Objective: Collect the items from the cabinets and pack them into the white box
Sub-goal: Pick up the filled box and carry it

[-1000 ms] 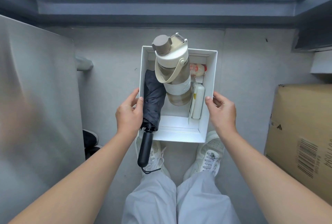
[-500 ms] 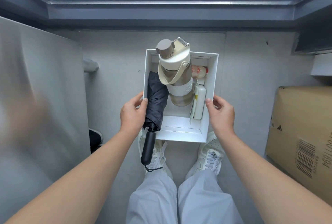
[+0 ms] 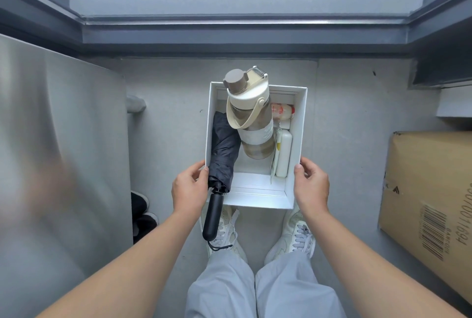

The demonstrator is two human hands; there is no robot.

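Note:
I hold the white box (image 3: 258,194) in front of me above my feet. My left hand (image 3: 190,187) grips its left wall, thumb against the folded dark umbrella (image 3: 222,149) whose black handle sticks out over the near edge. My right hand (image 3: 311,185) grips the right wall. Inside the box, a large beige water bottle (image 3: 251,118) with a carry strap leans toward the far wall. A small white bottle (image 3: 284,151) lies along the right side, and a small pale bottle with a red label (image 3: 282,111) lies at the far right corner.
A brushed-metal cabinet door (image 3: 58,164) stands open on my left. A cardboard box (image 3: 431,202) sits on the floor at the right. A grey ledge (image 3: 242,31) runs across ahead. Dark shoes (image 3: 140,211) lie by the cabinet door.
The box and both hands have shifted slightly right and lower in view as I move forward. The grey ledge ahead takes up more of the view. My grip is unchanged.

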